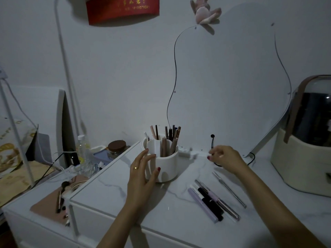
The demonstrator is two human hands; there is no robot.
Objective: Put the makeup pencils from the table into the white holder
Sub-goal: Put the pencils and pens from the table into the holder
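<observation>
Spanning the dim scene, the worktop [111,199] carries the white holder [168,163], its left side hidden by the cupping left hand [141,178]. The right hand [225,158] hovers behind, fingertips bunched; whether they pinch anything is unclear. Makeup pencils [211,201] lie loose at right, while others stand in the holder.

Table [111,199] before me, white, grey-veined: white holder [168,165] upright mid-top; several makeup pencils [211,203] lying right of it; cream case [295,161] far right.

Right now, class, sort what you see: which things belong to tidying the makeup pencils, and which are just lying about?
Job: white holder, loose makeup pencils, left hand gripping it.
Lying about: brown-lidded jar, plush toy, cream case, clear bottle.
</observation>
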